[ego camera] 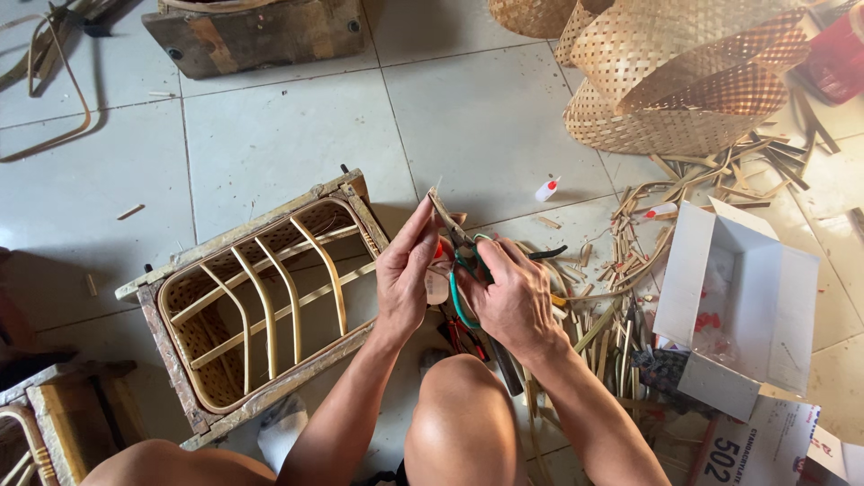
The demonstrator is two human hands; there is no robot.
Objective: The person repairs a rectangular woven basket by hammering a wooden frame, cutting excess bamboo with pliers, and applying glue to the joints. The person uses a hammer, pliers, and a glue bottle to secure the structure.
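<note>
pale tiled floor [270, 135], daylit, perhaps a wooden block [256, 31] beyond

Green-handled scissors [465, 270] mostly covered by the right hand [513, 297], blades unclear. At one o'clock, stacked woven bamboo baskets [675, 72] cut off by the top edge.

A thin, pale bamboo strip [444, 212] stands tilted, its top leaning to the far left, above the tiled floor near the scene's middle. Green-handled scissors [465, 270] sit just right of it, blades pointing far and closing on the strip's lower part.
</note>
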